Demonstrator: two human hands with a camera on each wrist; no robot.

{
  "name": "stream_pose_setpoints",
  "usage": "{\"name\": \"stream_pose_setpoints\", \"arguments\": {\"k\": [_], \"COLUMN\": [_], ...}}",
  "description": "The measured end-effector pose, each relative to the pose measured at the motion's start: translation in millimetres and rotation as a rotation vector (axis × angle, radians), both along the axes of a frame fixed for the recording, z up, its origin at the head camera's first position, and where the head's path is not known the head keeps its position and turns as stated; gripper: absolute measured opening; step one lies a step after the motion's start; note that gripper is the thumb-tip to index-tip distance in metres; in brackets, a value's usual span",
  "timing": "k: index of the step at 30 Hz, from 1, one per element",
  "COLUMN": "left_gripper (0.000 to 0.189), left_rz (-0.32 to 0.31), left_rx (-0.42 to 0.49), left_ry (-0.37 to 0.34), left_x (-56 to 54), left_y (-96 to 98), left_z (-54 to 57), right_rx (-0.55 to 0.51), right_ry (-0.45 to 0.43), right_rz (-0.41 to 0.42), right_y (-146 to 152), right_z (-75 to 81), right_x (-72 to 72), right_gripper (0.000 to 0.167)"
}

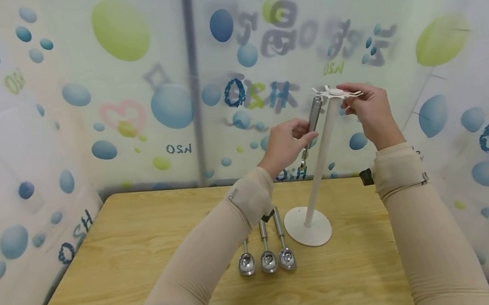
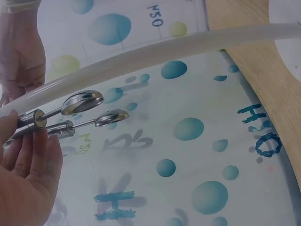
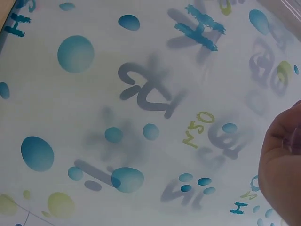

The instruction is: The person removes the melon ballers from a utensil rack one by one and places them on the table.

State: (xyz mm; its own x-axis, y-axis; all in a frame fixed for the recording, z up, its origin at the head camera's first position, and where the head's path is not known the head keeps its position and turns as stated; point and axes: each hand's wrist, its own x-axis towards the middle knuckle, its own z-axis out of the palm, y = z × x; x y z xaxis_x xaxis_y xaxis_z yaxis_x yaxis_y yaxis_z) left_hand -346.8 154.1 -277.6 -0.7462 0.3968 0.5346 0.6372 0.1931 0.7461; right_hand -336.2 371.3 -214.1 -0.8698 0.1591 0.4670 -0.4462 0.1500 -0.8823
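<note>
A white utensil stand [image 1: 326, 147] with a round base and a ring of hooks [image 1: 334, 92] on top stands tilted in the head view. My left hand [image 1: 287, 141] pinches the thick steel handle of an ice cream scoop [image 2: 30, 121] close beside the pole, handle end up at the hooks and bowl down. Just behind it in the left wrist view is a second ice cream scoop [image 2: 111, 117], its handle partly hidden by my fingers. My right hand [image 1: 373, 109] holds the hook ring's right side by thumb and fingers. In the right wrist view only part of that hand [image 3: 284, 165] shows.
Three more ice cream scoops [image 1: 268, 261] lie side by side on the wooden table [image 1: 153, 231], left of the stand's round base [image 1: 298, 228], their handles partly behind my left forearm. Patterned curtains [image 1: 133, 79] hang behind the table and at both sides.
</note>
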Motion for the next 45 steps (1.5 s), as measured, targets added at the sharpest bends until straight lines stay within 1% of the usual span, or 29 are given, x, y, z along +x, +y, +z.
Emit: {"name": "stream_pose_setpoints", "arguments": {"k": [3,7,12,14,17,19,21,24,26,28,30,33,36,39,45], "left_gripper": [0.030,0.038,0.036,0.035,0.033,0.031,0.028,0.024,0.023,0.024,0.026,0.026,0.025,0.026,0.032], "left_rz": [0.003,0.017,0.011,0.008,0.017,0.025,0.033,0.036,0.036,0.030,0.019,0.003,0.000,0.002,-0.005], "left_rx": [-0.001,-0.015,-0.016,-0.009,-0.004,-0.006,-0.010,-0.007,-0.006,-0.004,0.005,0.023,0.030,0.017,0.010], "left_ry": [-0.002,0.010,0.016,0.014,0.014,0.019,0.024,0.026,0.023,0.015,0.002,-0.017,-0.025,-0.038,-0.078], "left_x": [0.2,-1.2,-2.4,-2.6,-3.2,-3.7,-3.9,-3.2,-2.2,-1.1,-0.9,-0.6,0.3,2.2,5.4], "left_y": [0.8,1.3,2.0,2.3,2.0,1.5,0.9,0.0,0.0,0.1,0.1,-0.8,-1.4,-1.0,1.1], "left_z": [0.8,-0.1,-0.9,-1.1,-1.2,-1.2,-1.2,-0.9,-0.6,-0.2,-0.2,-0.3,0.0,0.7,0.9], "right_rx": [-0.029,-0.069,-0.129,-0.127,-0.128,-0.095,-0.018,0.161,0.258,0.311,0.339,0.381,0.413,0.412,0.365], "right_ry": [0.017,0.063,0.108,0.129,0.158,0.163,0.158,0.181,0.222,0.266,0.291,0.296,0.294,0.261,0.149], "right_rz": [0.015,0.010,-0.014,-0.032,-0.039,-0.063,-0.115,-0.260,-0.360,-0.421,-0.432,-0.404,-0.397,-0.410,-0.380], "right_y": [1,3,9,11,10,9,8,4,1,-3,-7,-12,-16,-18,-19], "right_z": [-0.3,-0.3,0.6,1.6,3.7,4.6,4.8,3.8,3.5,3.8,4.9,6.2,6.7,6.7,8.0], "right_x": [1.6,5.1,12.4,16.0,21.1,24.0,26.5,29.7,33.0,36.7,40.0,42.4,42.4,41.7,39.2], "right_gripper": [0.031,0.034,0.025,0.024,0.022,0.021,0.022,0.024,0.026,0.027,0.028,0.029,0.026,0.026,0.031]}}
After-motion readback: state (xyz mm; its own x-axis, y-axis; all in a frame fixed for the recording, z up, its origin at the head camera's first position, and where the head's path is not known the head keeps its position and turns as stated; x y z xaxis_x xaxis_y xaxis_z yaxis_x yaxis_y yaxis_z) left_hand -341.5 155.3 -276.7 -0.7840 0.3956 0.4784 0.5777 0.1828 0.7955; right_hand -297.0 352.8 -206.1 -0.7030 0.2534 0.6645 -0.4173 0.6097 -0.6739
